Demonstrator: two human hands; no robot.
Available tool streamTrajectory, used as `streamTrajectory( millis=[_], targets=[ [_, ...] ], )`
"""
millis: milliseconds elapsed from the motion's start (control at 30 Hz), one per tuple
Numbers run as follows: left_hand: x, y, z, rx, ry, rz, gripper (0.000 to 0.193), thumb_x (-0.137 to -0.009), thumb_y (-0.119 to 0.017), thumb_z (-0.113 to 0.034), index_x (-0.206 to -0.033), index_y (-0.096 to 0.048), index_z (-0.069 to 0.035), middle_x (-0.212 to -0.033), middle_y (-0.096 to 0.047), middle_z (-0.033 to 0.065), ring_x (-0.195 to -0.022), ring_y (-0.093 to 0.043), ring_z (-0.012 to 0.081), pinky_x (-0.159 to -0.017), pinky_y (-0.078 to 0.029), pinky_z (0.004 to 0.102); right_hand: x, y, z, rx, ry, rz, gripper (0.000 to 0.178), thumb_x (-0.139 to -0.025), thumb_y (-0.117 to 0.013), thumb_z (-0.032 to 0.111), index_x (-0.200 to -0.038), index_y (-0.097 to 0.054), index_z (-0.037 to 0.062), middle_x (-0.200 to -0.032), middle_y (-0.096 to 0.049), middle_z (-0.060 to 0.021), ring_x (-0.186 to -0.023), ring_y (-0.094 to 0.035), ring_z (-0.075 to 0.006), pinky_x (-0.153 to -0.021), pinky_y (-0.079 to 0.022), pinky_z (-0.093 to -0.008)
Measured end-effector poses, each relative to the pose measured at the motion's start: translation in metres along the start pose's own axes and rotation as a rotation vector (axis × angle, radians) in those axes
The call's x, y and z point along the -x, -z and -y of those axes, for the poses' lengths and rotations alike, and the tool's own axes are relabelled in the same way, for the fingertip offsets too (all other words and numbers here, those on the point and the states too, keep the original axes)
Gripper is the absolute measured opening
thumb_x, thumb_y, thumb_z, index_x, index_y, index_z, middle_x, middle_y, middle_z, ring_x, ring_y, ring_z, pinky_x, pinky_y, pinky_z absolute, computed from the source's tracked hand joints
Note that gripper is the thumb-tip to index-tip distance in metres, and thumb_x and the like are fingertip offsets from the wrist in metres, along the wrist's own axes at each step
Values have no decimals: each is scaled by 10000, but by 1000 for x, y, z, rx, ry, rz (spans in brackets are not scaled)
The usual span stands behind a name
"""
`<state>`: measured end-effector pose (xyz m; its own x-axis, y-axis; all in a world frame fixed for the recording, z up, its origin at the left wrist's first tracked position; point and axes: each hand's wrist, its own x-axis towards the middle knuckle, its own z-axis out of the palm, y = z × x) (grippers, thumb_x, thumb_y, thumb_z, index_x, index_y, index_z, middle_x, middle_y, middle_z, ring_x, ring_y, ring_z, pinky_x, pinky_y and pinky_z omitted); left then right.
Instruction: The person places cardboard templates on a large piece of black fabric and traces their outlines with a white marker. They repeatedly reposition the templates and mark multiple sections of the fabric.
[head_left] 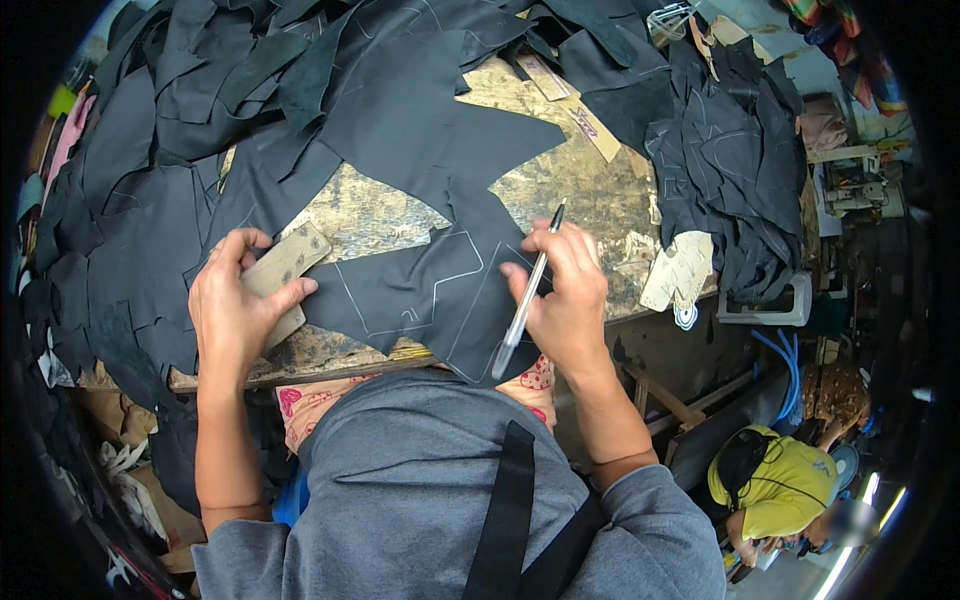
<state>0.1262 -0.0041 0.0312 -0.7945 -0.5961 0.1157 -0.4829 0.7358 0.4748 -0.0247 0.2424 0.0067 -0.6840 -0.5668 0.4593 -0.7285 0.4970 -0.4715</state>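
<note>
Black leather [400,285] lies in front of me on the worktable, marked with pale drawn outlines. My left hand [232,300] grips a flat beige template [288,258] with rounded corners and small dark spots, thumb on one side and fingers on the other. It rests by the left end of the leather's outlines. In my right hand [568,295] a clear-barrelled pen [520,315] sits between thumb and fingers, its dark pointed end up and away from me. That hand is over the leather's right edge.
Black leather scraps [150,200] heap over the left and far side of the worktable [570,190]. Another dark pile [735,150] stands at the right, beside a cream marked piece [678,270]. Brown strips [592,130] lie at the back. A person in yellow [780,485] is at lower right.
</note>
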Motion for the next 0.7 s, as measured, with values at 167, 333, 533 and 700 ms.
streamTrajectory(
  millis=[167,333,533,700],
  targets=[
    [17,-32,-43,403,-272,-15,426,-534,-872,-213,-850,-627,-66,-703,-576,48,-591,-546,171,-554,-473,297,7,-25,32,-1274,-433,330,461,-710,-721,-130,-1084,-496,17,-1160,-558,-128,-978,-598,-153,-824,-514,-248],
    [32,-65,-55,369,-396,-179,408,-672,-780,-128,-1028,-601,-45,-969,-618,135,-998,-581,271,-915,-413,421,-1,-57,4,-700,-313,136,226,-750,-710,-66,-902,-552,-10,-932,-587,-65,-870,-555,-107,-776,-463,-241],
    [32,-64,-15,294,-343,121,404,-758,-711,-123,-1140,-601,-49,-1183,-615,137,-1222,-508,272,-1048,-304,498,2,-66,1,-544,-94,24,220,-686,-749,7,-835,-587,16,-787,-630,-114,-676,-626,-226,-605,-488,-308],
    [37,-61,3,201,-249,98,519,-719,-760,-224,-1181,-593,-56,-1238,-598,104,-1266,-467,279,-1086,-215,515,4,-58,7,-360,9,25,328,-618,-826,79,-848,-597,31,-852,-628,-127,-772,-616,-252,-670,-493,-327]
  ],
)
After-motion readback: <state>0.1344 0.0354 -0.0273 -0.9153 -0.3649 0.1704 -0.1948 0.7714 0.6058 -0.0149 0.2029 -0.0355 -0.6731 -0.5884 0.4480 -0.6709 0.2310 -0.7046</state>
